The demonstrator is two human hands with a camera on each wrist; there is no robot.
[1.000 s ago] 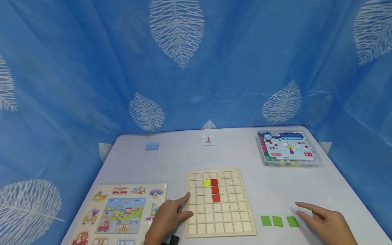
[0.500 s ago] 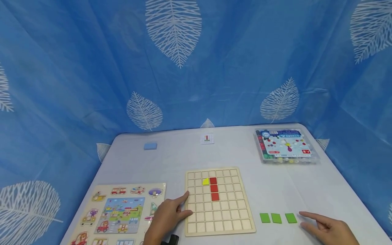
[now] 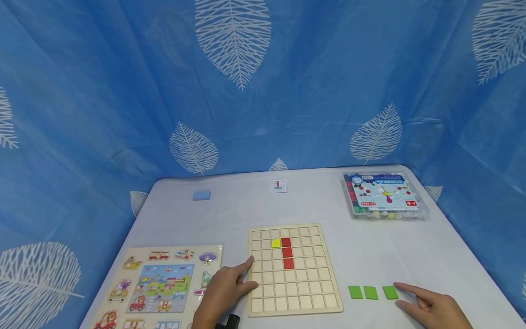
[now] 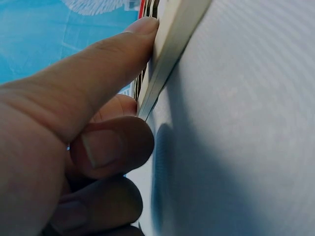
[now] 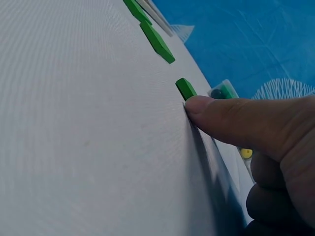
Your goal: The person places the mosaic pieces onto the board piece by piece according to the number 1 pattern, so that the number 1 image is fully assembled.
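A light wooden grid board (image 3: pixel 297 276) lies on the table with a column of red square tiles (image 3: pixel 287 252) and a yellow tile with a slanted side (image 3: pixel 276 243) in its cells. The thumb and index finger of my left hand (image 3: pixel 225 288) rest against its left edge; in the left wrist view the straight thumb touches the board's side (image 4: pixel 170 49). My right hand (image 3: pixel 433 307) is at the rightmost green square tile (image 3: pixel 390 292), index tip by its upper right corner, thumb by the lower one. In the right wrist view the thumb (image 5: pixel 236 118) meets that tile's end.
Two more green tiles (image 3: pixel 370 293) lie between the board and my right hand. A picture puzzle board (image 3: pixel 205 274) lies left, partly behind my left hand. At the back are a blue block (image 3: pixel 202 195), a small pattern card (image 3: pixel 278 185) and a clear plastic case (image 3: pixel 386 194).
My right hand first dropped lower beside the rightmost green tile, then moved left until its fingertips reached that tile. The left hand stays on the board's edge; the head view shifts slightly.
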